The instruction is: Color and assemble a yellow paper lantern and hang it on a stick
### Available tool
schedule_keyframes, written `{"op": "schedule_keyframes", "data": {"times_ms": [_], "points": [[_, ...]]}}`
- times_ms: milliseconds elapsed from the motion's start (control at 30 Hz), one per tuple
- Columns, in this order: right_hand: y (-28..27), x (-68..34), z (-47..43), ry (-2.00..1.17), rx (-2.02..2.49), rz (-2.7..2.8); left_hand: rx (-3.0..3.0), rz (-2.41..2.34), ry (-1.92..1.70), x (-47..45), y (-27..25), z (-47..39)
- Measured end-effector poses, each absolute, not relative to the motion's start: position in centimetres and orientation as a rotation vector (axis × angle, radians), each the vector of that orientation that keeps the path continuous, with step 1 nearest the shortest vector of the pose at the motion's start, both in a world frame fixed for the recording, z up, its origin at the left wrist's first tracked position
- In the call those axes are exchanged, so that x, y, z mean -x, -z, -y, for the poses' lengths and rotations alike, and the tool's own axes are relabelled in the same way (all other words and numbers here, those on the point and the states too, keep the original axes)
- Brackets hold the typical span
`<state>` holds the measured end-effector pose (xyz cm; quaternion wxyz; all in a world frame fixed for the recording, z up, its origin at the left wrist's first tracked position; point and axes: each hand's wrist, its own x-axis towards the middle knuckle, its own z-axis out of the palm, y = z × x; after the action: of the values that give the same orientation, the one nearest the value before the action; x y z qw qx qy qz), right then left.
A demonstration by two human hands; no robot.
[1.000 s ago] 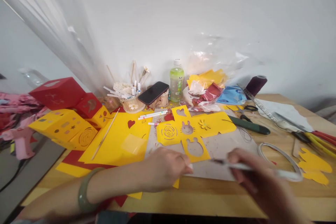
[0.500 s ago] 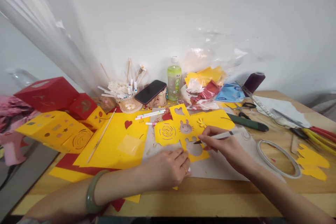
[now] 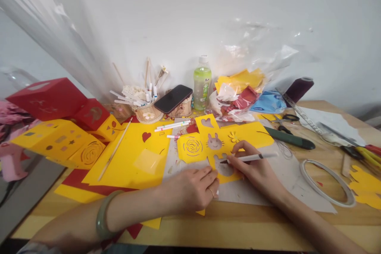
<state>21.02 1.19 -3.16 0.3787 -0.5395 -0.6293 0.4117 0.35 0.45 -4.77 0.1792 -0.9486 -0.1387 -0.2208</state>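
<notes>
My right hand (image 3: 256, 166) is closed round a white marker (image 3: 248, 158) with a black tip. The tip rests at the edge of a rounded cut-out in a yellow paper sheet (image 3: 250, 135). That sheet has several cut shapes: a heart, a flower, a rabbit face with drawn whiskers and a swirl pattern. My left hand (image 3: 193, 190) lies over the sheet's near edge with its fingers bent together. A small white piece (image 3: 217, 193) pokes out beside the ringed finger; the rest of it is hidden. Grey paper (image 3: 264, 190) lies under the sheet.
Red and yellow paper boxes (image 3: 59, 139) stand at the left beside a pink glue gun (image 3: 13, 158). At the back are a phone (image 3: 174, 98), a green bottle (image 3: 202, 83) and a bag of scraps (image 3: 238, 91). Scissors (image 3: 287, 121) and a tape ring (image 3: 327, 202) lie to the right.
The whole view has shifted slightly. Both hands stay in nearly the same place on the yellow sheet, and the marker tip remains near the rounded cut-out.
</notes>
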Motion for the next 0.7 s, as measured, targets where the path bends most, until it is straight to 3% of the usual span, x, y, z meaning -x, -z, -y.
{"op": "schedule_keyframes", "data": {"times_ms": [700], "points": [[3.27,-21.11,-1.27,-0.919,1.371,1.750,2.707,0.400,0.681,-0.19,5.27,-0.65]]}}
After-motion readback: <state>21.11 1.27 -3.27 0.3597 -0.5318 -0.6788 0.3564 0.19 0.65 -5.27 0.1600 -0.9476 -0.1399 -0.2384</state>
